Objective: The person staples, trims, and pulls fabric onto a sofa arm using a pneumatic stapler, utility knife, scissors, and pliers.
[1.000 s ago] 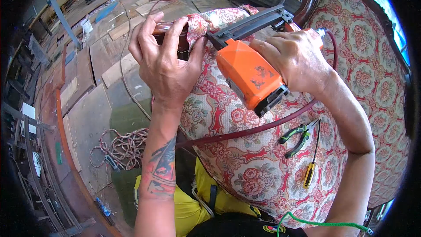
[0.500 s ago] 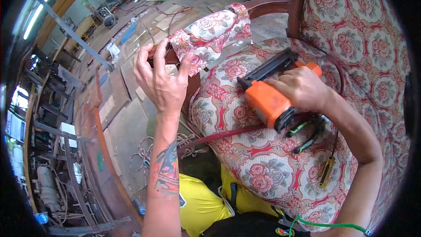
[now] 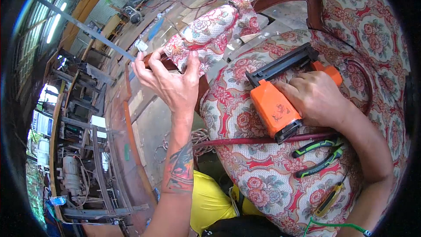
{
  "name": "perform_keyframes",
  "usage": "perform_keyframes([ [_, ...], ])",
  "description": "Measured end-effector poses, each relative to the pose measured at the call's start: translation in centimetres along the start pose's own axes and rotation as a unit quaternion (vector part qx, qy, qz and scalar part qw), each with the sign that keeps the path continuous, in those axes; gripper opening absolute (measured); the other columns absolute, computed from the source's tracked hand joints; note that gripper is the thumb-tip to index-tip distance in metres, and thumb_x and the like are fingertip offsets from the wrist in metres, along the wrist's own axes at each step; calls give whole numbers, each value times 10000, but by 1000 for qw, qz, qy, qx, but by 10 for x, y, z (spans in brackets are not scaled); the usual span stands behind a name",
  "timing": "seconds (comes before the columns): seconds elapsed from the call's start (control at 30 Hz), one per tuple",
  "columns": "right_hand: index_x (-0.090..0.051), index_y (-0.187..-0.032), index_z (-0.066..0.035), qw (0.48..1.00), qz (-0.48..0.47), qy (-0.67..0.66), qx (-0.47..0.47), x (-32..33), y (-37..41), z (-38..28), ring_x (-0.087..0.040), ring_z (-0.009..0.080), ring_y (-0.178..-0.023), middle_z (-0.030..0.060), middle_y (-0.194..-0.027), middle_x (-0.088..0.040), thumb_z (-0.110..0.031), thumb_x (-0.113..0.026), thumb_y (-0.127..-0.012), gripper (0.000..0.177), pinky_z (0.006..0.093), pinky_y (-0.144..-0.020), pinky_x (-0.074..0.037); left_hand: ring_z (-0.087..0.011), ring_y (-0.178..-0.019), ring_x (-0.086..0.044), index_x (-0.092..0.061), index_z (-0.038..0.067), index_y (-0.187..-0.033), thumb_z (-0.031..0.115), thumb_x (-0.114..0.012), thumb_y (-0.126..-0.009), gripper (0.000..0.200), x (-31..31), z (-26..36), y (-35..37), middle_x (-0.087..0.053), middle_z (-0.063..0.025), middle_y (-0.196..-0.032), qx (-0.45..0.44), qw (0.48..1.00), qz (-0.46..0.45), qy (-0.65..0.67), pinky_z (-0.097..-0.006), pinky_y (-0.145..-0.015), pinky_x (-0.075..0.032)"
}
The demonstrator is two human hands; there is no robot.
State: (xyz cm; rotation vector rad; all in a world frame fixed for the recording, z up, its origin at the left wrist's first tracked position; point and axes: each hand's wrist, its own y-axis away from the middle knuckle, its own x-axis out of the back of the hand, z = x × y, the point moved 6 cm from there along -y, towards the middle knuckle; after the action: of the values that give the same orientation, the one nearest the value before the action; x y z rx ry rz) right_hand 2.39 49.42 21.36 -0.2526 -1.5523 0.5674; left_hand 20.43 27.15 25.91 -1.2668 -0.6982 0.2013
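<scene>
My left hand [image 3: 171, 81] is at the front end of the chair's armrest [image 3: 156, 58], its fingers bent over the wood and its thumb against the floral fabric [image 3: 209, 28] draped over the arm. My right hand [image 3: 313, 98] is wrapped round an orange and black staple gun [image 3: 277, 109], held over the floral seat [image 3: 245, 149] with its black magazine pointing away from me. Green and black pliers [image 3: 316, 160] lie on the seat below it. A yellow-handled screwdriver [image 3: 330, 199] rests nearer to me, its shaft partly in shadow.
A red air hose [image 3: 245, 141] crosses the seat. The upholstered backrest [image 3: 372, 35] rises at the right. Wooden frames and a motor [image 3: 72, 173] stand at the left. A coiled hose [image 3: 199, 139] lies on the floor. A green cord [image 3: 337, 224] runs near my right forearm.
The view has shifted, so the chair sits farther right. The staple gun, blurred before, now shows sharply, and the pliers are more exposed. My left hand stays at the armrest end.
</scene>
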Motion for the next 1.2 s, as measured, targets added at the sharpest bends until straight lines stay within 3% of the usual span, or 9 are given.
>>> perform_keyframes([
  [0.2,-642,-1067,-23,1000,0,-5,-3,0,-1,-1,-705,295,-702,107,-722,-654,-179,-656,-826,287,429,-612,-551,-527,-1512,-65,-506,76,-1345,439,-845,-770,760,-7,-2,7,-114,-330,-1604,43,999,-18,2,-694,-1192,-104],
  [0.3,-634,-1038,-25,1000,-7,-8,-9,0,-1,0,-708,296,-707,109,-724,-656,-178,-652,-832,257,432,-612,-551,-548,-1510,-48,-493,67,-1343,401,-820,-784,729,-10,5,9,-79,-365,-1596,89,996,-1,-3,-702,-1195,-69],
  [0.53,-614,-993,-34,1000,-2,-19,-18,1,0,-1,-710,307,-730,121,-732,-658,-155,-676,-811,228,434,-633,-550,-552,-1511,-38,-492,50,-1315,345,-792,-776,684,-16,10,5,-133,-401,-1546,54,998,14,-20,-722,-1195,-32],
  [0.8,-598,-967,-41,1000,1,-19,-20,1,1,-1,-705,316,-732,124,-740,-660,-140,-691,-800,216,438,-650,-549,-539,-1508,-70,-524,48,-1361,329,-790,-776,702,-9,0,12,-182,-297,-1601,45,999,-10,-17,-702,-1195,-85],
  [1.03,-595,-963,-41,1000,5,-17,-25,1,1,-2,-707,316,-740,126,-745,-662,-142,-693,-803,213,437,-659,-548,-527,-1505,-80,-527,52,-1377,363,-815,-776,735,-8,-4,15,-160,-290,-1618,13,1000,-15,-24,-687,-1191,-108],
  [1.2,-598,-963,-41,999,6,-13,-29,0,1,-2,-708,314,-740,124,-747,-663,-150,-692,-806,213,435,-659,-548,-519,-1513,-73,-511,59,-1382,403,-821,-780,760,-10,2,12,-142,-301,-1618,45,999,-11,-12,-690,-1194,-89],
])
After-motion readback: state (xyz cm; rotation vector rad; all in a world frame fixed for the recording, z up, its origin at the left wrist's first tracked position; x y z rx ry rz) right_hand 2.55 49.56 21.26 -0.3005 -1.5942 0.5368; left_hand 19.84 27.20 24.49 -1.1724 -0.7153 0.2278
